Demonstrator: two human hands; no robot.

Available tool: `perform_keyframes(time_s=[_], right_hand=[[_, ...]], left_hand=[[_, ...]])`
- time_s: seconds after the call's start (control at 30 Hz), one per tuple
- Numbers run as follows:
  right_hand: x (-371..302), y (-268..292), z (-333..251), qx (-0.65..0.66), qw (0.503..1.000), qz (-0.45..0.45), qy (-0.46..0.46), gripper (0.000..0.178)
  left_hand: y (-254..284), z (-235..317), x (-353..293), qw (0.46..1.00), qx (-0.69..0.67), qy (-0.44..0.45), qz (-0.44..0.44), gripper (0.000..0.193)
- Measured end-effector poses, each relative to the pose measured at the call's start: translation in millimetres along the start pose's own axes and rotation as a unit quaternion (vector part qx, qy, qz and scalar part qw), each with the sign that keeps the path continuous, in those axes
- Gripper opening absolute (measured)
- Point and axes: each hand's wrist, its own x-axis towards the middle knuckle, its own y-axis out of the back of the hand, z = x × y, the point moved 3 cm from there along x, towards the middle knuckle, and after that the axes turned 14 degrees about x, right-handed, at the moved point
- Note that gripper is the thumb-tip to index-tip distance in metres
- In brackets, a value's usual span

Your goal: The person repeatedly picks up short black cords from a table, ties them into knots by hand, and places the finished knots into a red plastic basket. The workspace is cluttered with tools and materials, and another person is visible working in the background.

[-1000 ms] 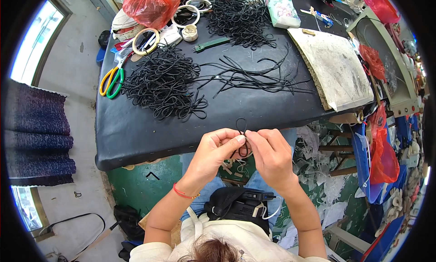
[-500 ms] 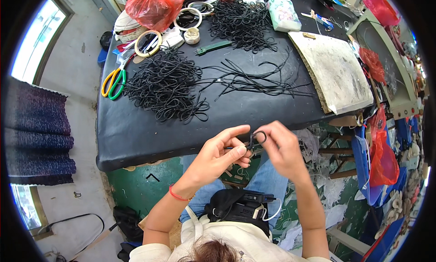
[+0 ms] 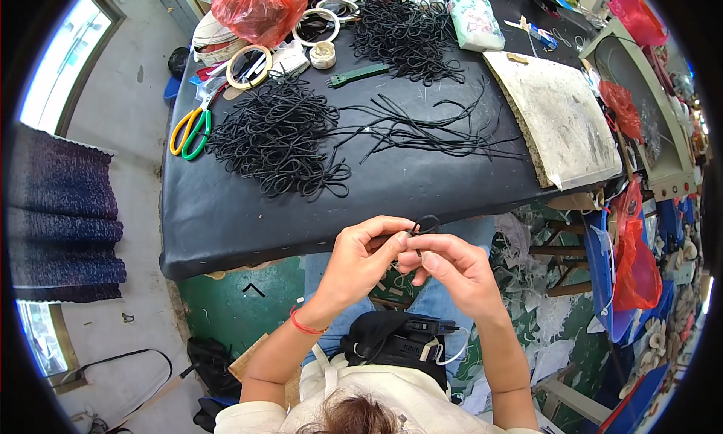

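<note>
A black cord is pinched between my two hands, just in front of the table's near edge, with a small loop standing up above the fingertips. My left hand has thumb and forefinger closed on it. From the right, my right hand meets the left fingertips, its thumb and fingers also closed on the cord. Most of the cord is hidden by my fingers. Beyond my hands, a tangled pile of black cord loops lies at left, and several straighter black cords are spread beside it.
On the black table are yellow-and-green-handled scissors, a green tool, tape rolls and a second cord pile. A worn pale board lies at right. Red bags hang beyond it.
My right hand has come down and left to meet my left fingertips. The cord loop, earlier held out at the right fingers, now stands above both hands.
</note>
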Motion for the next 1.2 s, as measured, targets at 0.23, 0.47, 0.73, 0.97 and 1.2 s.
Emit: perform_keyframes(time_s=[0.23, 0.47, 0.73, 0.97, 1.2], right_hand=[[8.0, -6.6, 7.2, -0.209, 0.965, 0.075, 0.142, 0.012], [2.8, -1.5, -2.5, -0.320, 0.910, 0.167, 0.203, 0.017], [1.6, 17.5, -17.5, -0.225, 0.947, 0.155, 0.167, 0.031], [1.5, 22.8, 3.2, -0.230, 0.955, 0.092, 0.161, 0.020], [2.2, 26.9, 11.5, -0.081, 0.980, 0.154, 0.099, 0.021]], left_hand=[[7.3, 4.4, -5.4, 0.996, -0.086, 0.016, 0.027, 0.018], [-18.8, 18.2, -5.6, 0.982, 0.105, -0.024, 0.154, 0.017], [-34.0, 26.4, -7.9, 0.995, -0.016, -0.020, 0.096, 0.019], [-14.6, 14.0, -4.2, 0.975, 0.218, -0.053, 0.008, 0.014], [-23.1, 28.4, -7.5, 0.981, 0.171, 0.001, -0.088, 0.020]])
